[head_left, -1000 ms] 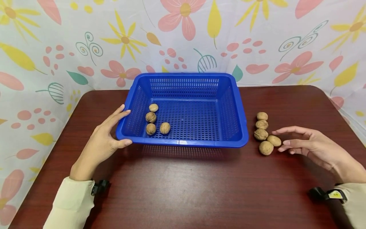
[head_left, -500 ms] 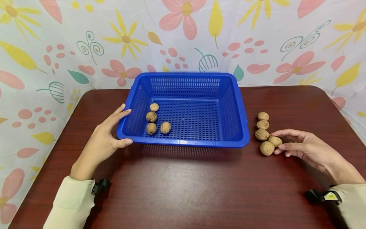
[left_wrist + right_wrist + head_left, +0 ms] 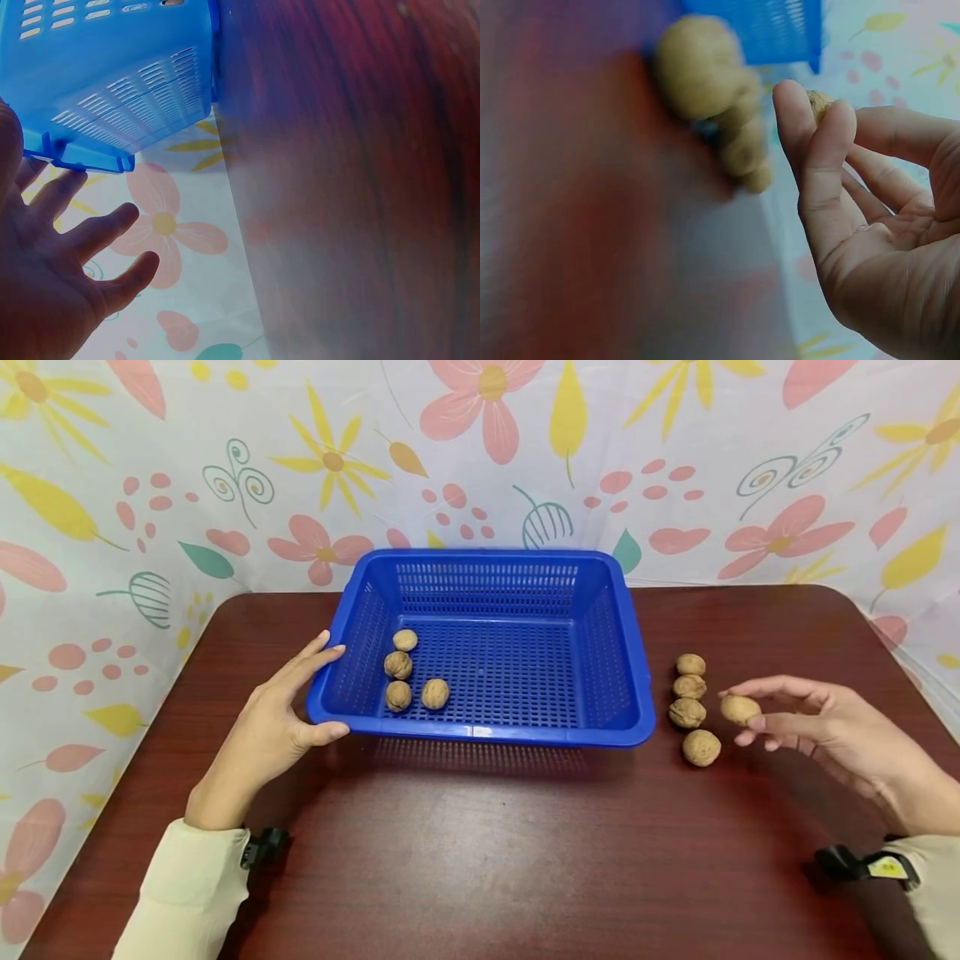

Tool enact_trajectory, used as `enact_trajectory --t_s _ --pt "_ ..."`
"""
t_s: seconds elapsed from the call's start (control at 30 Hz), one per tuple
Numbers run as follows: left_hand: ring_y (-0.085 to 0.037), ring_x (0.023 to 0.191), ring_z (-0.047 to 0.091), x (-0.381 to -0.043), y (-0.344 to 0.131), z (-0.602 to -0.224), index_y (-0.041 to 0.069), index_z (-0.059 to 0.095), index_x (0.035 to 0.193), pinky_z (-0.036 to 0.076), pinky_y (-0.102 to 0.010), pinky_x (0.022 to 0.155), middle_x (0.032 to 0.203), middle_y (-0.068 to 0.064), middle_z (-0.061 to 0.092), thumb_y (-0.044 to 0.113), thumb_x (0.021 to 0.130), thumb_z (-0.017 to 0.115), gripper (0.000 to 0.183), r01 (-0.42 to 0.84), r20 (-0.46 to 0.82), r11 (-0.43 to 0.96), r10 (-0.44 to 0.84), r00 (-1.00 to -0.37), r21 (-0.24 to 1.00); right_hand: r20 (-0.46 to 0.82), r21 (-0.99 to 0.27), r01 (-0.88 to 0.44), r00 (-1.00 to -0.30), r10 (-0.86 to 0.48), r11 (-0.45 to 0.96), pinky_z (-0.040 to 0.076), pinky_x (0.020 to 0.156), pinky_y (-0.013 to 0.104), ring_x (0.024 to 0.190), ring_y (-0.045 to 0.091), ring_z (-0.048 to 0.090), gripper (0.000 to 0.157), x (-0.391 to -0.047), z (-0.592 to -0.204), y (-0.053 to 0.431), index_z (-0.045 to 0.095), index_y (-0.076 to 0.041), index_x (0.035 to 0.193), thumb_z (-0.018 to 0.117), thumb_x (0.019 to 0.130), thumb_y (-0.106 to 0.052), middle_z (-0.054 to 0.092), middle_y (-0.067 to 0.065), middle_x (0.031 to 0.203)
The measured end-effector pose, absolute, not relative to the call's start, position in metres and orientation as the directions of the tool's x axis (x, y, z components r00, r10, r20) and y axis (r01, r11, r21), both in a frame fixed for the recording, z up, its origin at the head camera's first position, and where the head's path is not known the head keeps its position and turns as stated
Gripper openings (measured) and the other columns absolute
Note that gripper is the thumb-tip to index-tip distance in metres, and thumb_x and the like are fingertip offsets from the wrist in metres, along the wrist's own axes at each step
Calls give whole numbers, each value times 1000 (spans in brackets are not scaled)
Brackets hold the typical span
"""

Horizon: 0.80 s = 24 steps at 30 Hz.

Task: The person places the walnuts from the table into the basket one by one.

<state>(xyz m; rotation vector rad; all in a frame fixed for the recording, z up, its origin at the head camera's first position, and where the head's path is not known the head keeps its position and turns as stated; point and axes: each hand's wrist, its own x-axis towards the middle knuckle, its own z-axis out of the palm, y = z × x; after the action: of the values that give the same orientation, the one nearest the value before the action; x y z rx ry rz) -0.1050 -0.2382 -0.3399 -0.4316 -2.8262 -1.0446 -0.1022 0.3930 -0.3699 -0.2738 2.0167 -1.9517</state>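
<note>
My right hand (image 3: 843,739) pinches a walnut (image 3: 738,709) between thumb and fingers, just above the table at the right. In the right wrist view only a bit of that walnut (image 3: 819,103) shows past the fingertips. Left of this hand, three walnuts stand in a line, with one more walnut (image 3: 701,748) nearer the front. A blue plastic basket (image 3: 480,733) stands in the middle. My left hand (image 3: 262,722) rests at its left front corner, fingers spread and fairly straight, thumb on the front rim. From the left wrist, the fingers (image 3: 112,225) reach out below the basket's edge.
Inside the basket, several walnuts (image 3: 398,665) lie towards the left side. The dark red-brown table (image 3: 480,860) extends in front. A flower-printed cloth (image 3: 480,502) hangs behind the table and along its sides.
My right hand has moved in to the walnuts, taken hold of one beside the line, and lifted it slightly up and away to the right. The left hand stays at the basket's corner.
</note>
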Motion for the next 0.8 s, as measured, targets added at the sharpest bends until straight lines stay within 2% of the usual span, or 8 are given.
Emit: enact_trajectory --t_s 0.27,0.37,0.47,0.6,0.7,0.8 --pt "-38 129 61 -105 -238 -340 25 48 158 44 -5 80 172 3 32 38 81 91 90 295 184 727 230 -956 620 36 -998 -53 -909 -415 30 59 69 29 90 21 79 45 -132 -305 359 63 5 136 47 98 23 77 8 125" --pt "-40 128 61 -104 -238 -339 24 49 158 44 -3 79 172 1 33 40 81 91 89 300 188 717 234 -954 629 51 -997 -75 -889 -455 35 57 70 28 91 21 78 43 -147 -280 337 64 4 136 49 99 20 77 8 126" --pt "-42 130 60 -104 -237 -338 23 49 158 43 -1 79 172 -1 33 42 80 90 90 310 196 713 241 -951 629 41 -997 -64 -875 -483 32 59 75 28 91 23 78 40 -161 -258 307 65 3 136 53 99 17 77 8 123" --pt "-42 135 57 -104 -238 -338 24 49 158 40 0 82 172 0 33 42 80 91 90 309 195 719 240 -951 622 -16 -992 -46 -871 -492 114 59 78 32 90 25 78 36 -177 -234 254 69 -1 132 64 98 8 78 10 118" --pt "-42 137 56 -104 -238 -338 25 49 158 40 0 83 172 1 33 42 80 91 90 300 186 725 237 -954 620 -68 -981 -33 -864 -499 191 56 76 33 90 24 76 34 -190 -227 215 72 -7 128 70 96 3 78 7 119" --pt "-41 135 57 -104 -238 -338 26 48 158 42 -2 82 173 1 32 41 81 91 90 297 180 725 237 -955 622 -89 -983 -11 -841 -534 181 56 74 30 91 24 76 33 -205 -232 184 73 -8 125 69 95 5 76 8 121"
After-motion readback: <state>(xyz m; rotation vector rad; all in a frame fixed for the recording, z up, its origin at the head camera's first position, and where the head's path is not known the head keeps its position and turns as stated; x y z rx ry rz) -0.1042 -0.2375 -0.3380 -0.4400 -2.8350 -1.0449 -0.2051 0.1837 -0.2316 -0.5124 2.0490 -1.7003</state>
